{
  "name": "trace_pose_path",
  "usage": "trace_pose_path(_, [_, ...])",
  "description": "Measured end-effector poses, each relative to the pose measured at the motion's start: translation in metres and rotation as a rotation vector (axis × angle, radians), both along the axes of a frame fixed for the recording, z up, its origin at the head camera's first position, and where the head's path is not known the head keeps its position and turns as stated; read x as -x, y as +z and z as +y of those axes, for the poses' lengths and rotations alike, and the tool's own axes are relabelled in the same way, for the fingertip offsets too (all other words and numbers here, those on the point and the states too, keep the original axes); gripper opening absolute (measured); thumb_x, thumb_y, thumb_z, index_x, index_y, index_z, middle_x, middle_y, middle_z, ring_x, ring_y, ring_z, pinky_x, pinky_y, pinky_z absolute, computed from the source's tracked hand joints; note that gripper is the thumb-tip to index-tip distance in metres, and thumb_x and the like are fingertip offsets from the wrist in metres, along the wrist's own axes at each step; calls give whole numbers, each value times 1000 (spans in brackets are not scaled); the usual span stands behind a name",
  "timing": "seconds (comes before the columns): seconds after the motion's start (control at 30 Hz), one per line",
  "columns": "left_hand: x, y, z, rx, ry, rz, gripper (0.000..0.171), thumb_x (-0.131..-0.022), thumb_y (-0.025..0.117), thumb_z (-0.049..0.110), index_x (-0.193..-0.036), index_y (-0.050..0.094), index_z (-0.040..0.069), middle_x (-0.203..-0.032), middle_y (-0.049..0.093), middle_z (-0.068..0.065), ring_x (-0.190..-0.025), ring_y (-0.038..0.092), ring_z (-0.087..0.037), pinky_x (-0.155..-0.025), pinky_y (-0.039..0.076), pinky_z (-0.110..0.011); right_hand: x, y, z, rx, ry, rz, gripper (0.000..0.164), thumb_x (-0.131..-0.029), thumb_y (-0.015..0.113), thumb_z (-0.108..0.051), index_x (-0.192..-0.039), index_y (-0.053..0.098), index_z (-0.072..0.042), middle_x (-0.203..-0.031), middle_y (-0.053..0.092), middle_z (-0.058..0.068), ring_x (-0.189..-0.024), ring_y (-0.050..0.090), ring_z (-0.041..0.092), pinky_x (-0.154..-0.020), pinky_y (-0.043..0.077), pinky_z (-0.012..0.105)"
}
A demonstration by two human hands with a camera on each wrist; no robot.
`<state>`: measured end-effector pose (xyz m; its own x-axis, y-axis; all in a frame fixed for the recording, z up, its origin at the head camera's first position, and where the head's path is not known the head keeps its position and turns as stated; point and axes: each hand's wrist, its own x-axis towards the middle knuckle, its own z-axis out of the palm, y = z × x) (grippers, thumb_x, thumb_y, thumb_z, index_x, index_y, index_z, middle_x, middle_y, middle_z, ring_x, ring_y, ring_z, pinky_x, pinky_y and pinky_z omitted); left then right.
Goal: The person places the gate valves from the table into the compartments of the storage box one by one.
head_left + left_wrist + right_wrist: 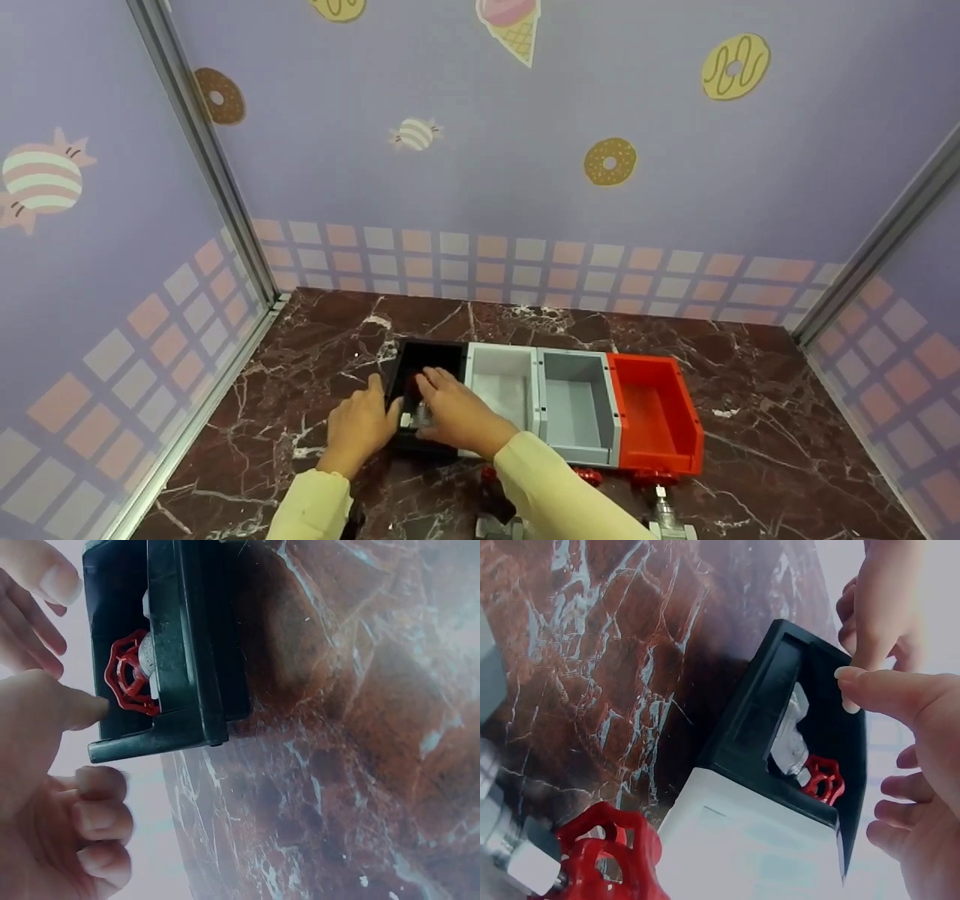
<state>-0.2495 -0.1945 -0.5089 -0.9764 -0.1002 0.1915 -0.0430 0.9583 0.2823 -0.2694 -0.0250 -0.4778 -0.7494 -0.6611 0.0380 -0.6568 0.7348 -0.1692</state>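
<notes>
With my right hand (461,412) loose and empty, I can't tell whether my left hand (357,427) grips the bin (739,739), whose walls likely stop the valve (789,746) rolling.

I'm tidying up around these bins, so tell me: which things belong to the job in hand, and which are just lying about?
Seemingly part of the job:
black bin
red-wheeled valve inside it
left hand at its left side
right hand over it

Probably just lying by:
white bin
grey bin
red bin
other valves before the bins, perhaps wanted later
</notes>
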Motion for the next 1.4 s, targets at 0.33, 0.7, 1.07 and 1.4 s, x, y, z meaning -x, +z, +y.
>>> trace_pose_path(0.33, [3, 7, 16, -7, -12, 195, 32, -87, 54, 38, -100, 52, 9, -58, 58, -10, -43, 50, -26, -38, 33, -38, -11, 9, 16, 91, -32, -30, 81, -80, 66, -41, -143, 27, -7, -149, 26, 12, -138, 26, 28, -108, 30, 39])
trace_pose_path(0.7, [3, 8, 33, -11, -39, 229, 26, -87, 55, 38, -79, 47, 14, -52, 51, -5, -41, 45, -24, -39, 28, -34, -17, 4, 33, 185, -67, -8, 79, -80, 67, -41, -142, 30, -7, -147, 30, 12, -135, 32, 26, -106, 33, 37])
trace_pose_path(1.07, [2, 6, 44, -15, -73, 244, 27, -86, 56, 37, -75, 46, 15, -49, 46, -3, -38, 42, -21, -39, 27, -34, -26, -5, 60, 247, -76, 7, 79, -80, 68, -37, -141, 31, -6, -145, 33, 15, -131, 37, 28, -101, 38, 39])
trace_pose_path(1.4, [4, 3, 53, -10, -84, 252, 23, -86, 57, 33, -78, 50, 13, -56, 56, -10, -43, 52, -29, -39, 34, -41, -30, -12, 77, 282, -100, -6, 76, -79, 68, -36, -140, 34, -6, -141, 38, 15, -129, 39, 29, -100, 38, 41])
